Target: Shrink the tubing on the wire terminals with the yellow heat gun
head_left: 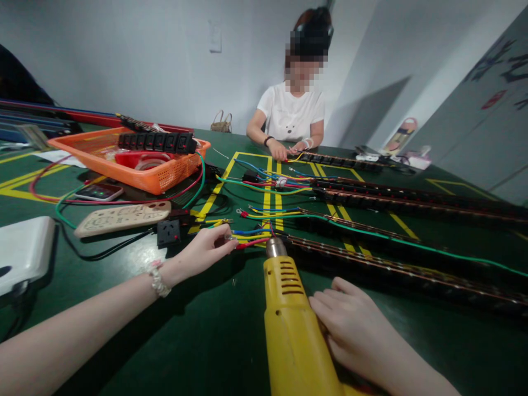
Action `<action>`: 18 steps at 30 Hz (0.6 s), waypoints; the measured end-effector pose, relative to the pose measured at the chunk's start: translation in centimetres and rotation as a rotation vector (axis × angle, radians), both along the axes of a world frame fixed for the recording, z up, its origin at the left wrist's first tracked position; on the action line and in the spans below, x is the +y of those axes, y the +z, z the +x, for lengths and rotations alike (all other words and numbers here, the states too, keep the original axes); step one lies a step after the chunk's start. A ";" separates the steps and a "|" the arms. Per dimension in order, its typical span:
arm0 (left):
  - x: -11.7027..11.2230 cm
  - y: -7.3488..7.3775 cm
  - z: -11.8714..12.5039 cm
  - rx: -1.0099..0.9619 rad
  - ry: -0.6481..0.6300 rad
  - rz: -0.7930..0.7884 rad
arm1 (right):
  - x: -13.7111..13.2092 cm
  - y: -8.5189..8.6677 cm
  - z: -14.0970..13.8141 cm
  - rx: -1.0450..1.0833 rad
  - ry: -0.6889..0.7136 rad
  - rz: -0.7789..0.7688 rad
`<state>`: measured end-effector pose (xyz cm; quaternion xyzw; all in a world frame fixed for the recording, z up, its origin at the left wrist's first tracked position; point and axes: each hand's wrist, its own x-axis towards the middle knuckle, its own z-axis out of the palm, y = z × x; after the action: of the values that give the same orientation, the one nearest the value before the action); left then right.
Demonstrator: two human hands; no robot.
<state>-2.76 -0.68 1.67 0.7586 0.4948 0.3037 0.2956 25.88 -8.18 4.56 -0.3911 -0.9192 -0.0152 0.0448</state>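
My right hand is closed round the handle of a yellow heat gun, whose metal nozzle points away from me. In front of the nozzle lie thin blue, yellow and red wires that come out of a long dark strip on the right. At the left end of these wires my left hand pinches them between thumb and fingers; the exact ends are partly hidden. Just beyond, a green wire with a red-sleeved ring terminal lies by another strip.
An orange basket with black socket modules stands at the back left. Closer are a beige power strip, a black socket, a phone and a white box. Across the green table a person handles wires.
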 end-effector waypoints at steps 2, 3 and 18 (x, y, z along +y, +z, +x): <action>0.0 0.0 0.0 0.005 0.008 0.010 | 0.0 0.0 0.0 0.007 -0.001 -0.028; 0.0 0.0 0.0 0.006 0.011 0.015 | 0.1 0.0 0.0 0.017 0.000 -0.040; 0.4 -0.5 0.0 -0.086 0.004 -0.019 | -0.2 -0.3 -0.4 -0.024 -0.048 0.035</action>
<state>-2.81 -0.28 1.17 0.7409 0.4861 0.3322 0.3231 25.45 -8.37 4.27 -0.4118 -0.9096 -0.0369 0.0400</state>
